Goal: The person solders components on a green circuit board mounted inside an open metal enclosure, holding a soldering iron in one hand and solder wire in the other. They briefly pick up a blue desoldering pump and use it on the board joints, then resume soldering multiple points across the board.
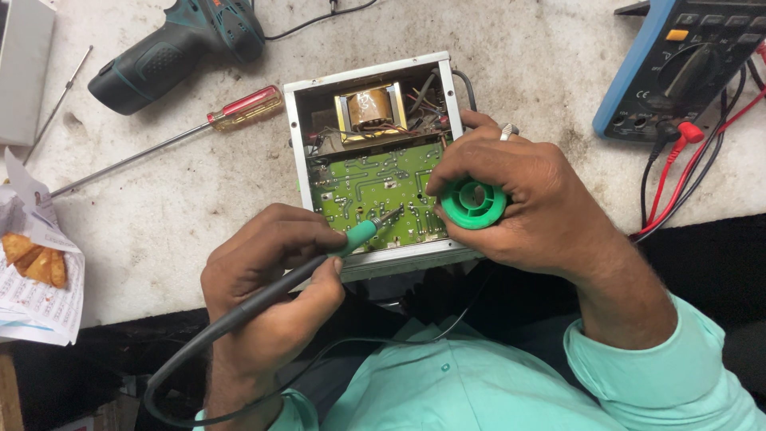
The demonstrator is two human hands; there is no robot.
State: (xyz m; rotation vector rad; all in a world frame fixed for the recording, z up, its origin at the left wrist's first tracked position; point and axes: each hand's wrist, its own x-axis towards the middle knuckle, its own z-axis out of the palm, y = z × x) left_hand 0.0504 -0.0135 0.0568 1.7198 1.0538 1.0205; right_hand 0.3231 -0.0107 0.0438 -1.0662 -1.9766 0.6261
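Open metal case, lid off, sits at the near edge of the worktable, just in front of the person. Contents: 1 green circuit board filling the near half, solder side up; 1 transformer w/ copper-coloured winding in the far half; a tangle of wires beside it, count not readable.

Left hand closed in a pen grip round 1 soldering iron, green collar, dark handle; tip rests on the board nr its middle. Iron's grey cable runs back under the wrist and loops off the table edge.

Right hand curled round 1 green solder spool, fingertips over the board's right side, hand resting on the case's right wall. Ring on one finger. Whether a solder strand reaches the tip: can't tell.

Around the case:
- 1 long screwdriver, red/clear handle, left of case, shaft pointing left.
- 1 cordless drill, dark teal, far left, lying on its side.
- 1 thin metal rod further left.
- 1 multimeter, blue shell, far right, w/ red and black leads trailing toward the table edge.
- 1 paper wrapper at left edge holding fried snack pieces, abt 3 visible.
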